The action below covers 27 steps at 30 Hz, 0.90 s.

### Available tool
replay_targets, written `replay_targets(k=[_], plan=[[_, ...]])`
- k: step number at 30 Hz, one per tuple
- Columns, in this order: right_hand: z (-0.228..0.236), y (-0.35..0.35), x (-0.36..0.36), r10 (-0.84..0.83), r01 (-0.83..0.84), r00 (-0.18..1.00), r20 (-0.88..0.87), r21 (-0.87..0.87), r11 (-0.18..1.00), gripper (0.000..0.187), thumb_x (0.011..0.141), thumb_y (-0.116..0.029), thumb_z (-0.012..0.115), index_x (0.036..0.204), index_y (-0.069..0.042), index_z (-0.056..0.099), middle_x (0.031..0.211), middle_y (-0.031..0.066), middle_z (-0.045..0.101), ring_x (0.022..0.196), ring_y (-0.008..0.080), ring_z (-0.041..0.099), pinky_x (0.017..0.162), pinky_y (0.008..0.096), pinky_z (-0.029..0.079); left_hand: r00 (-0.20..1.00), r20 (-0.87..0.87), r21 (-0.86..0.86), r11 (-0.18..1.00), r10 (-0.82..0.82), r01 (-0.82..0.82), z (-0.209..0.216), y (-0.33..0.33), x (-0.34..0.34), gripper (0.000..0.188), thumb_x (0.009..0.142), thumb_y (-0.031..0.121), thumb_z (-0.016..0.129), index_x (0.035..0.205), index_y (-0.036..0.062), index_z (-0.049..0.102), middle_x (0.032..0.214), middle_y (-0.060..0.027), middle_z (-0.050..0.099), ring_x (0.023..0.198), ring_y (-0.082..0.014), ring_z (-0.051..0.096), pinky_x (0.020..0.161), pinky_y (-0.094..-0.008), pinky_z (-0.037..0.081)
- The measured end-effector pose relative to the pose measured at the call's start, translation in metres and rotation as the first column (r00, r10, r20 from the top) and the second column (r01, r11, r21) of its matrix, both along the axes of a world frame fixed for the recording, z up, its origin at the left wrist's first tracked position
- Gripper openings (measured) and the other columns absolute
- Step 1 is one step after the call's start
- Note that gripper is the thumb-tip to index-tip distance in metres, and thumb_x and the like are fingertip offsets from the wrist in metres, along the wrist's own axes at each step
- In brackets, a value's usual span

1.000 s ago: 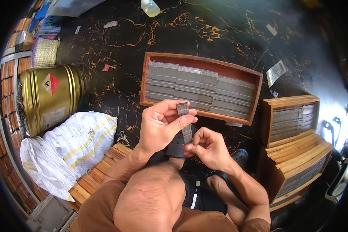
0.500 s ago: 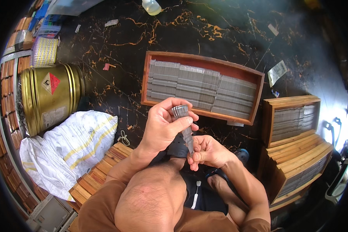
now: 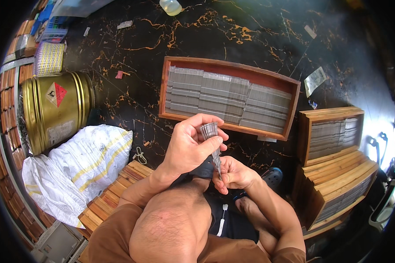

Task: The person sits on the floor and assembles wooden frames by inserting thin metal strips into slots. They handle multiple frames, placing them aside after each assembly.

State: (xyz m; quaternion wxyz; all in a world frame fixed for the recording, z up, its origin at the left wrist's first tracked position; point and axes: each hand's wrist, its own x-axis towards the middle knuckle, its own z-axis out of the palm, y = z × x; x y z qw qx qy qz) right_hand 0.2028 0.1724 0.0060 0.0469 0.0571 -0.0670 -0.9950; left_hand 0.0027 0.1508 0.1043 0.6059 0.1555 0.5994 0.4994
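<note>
Your left grip (image 3: 186, 144), in head view, closed around stack of thin grey strips (image 3: 209, 130); your right grip (image 3: 236, 173) pinches its lower end. Over last second, upper end has fanned out, likely leaving strips easier to tell apart. Stack held just short of wooden tray (image 3: 232, 69) with packed grey rows (image 3: 184, 87) on dark floor (image 3: 140, 48).

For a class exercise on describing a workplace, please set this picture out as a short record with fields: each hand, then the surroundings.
Left hand: holds a bundle of thin grey strips, fanned at its upper end
Right hand: pinches the bundle's lower end
Ahead: wooden tray with rows of similar strips
Right side: wooden boxes
Left side: gold drum, white sack with yellow stripes
Floor: dark, with orange veins
</note>
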Motion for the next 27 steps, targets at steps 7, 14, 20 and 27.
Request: replay_targets(k=[7,14,20,27], plan=[[-0.003,-0.004,0.001,0.001,-0.002,1.0,-0.028,-0.067,0.998,0.027,0.091,-0.01,0.08,0.089,-0.007,0.054,0.088,0.0131,0.071,0.069,0.0242,0.07,0.06,0.0328,0.058,0.999,0.01,0.014,0.999,-0.047,0.047,0.001,0.0,-0.002,0.032,0.092,-0.004,0.068,0.123,-0.0054,0.062,0.099,-0.0145,0.074,0.086,-0.0182,0.075,0.078,-0.0297,0.063],[0.0,-0.003,-0.002,-0.019,0.015,0.998,0.062,0.061,0.998,0.023,0.093,-0.009,0.077,0.09,-0.006,0.054,0.091,0.0129,0.072,0.07,0.0226,0.071,0.062,0.0325,0.059,0.998,-0.004,0.022,0.997,-0.069,0.069,-0.004,0.0,-0.003,0.031,0.093,-0.003,0.07,0.122,-0.0055,0.062,0.1,-0.0159,0.074,0.086,-0.0196,0.075,0.079,-0.031,0.063],[0.017,0.012,-0.023,-0.274,-0.095,0.816,0.51,0.585,0.805,0.021,0.097,0.003,0.067,0.088,-0.005,0.05,0.092,0.0166,0.074,0.08,0.0203,0.075,0.068,0.0306,0.063,0.993,0.036,-0.026,0.994,0.111,-0.11,-0.039,-0.006,-0.004,0.033,0.094,0.004,0.075,0.123,-0.0066,0.062,0.105,-0.0189,0.075,0.092,-0.0224,0.075,0.08,-0.033,0.064],[0.023,0.017,-0.024,-0.456,-0.313,0.661,0.596,0.772,0.553,0.024,0.093,0.001,0.073,0.086,-0.002,0.05,0.08,0.0093,0.071,0.075,0.0137,0.071,0.064,0.0278,0.058,0.993,0.114,-0.121,0.991,-0.037,0.05,-0.062,-0.005,-0.001,0.02,0.096,0.002,0.07,0.113,-0.0071,0.066,0.1,-0.0175,0.076,0.09,-0.0171,0.074,0.079,-0.0287,0.063]])
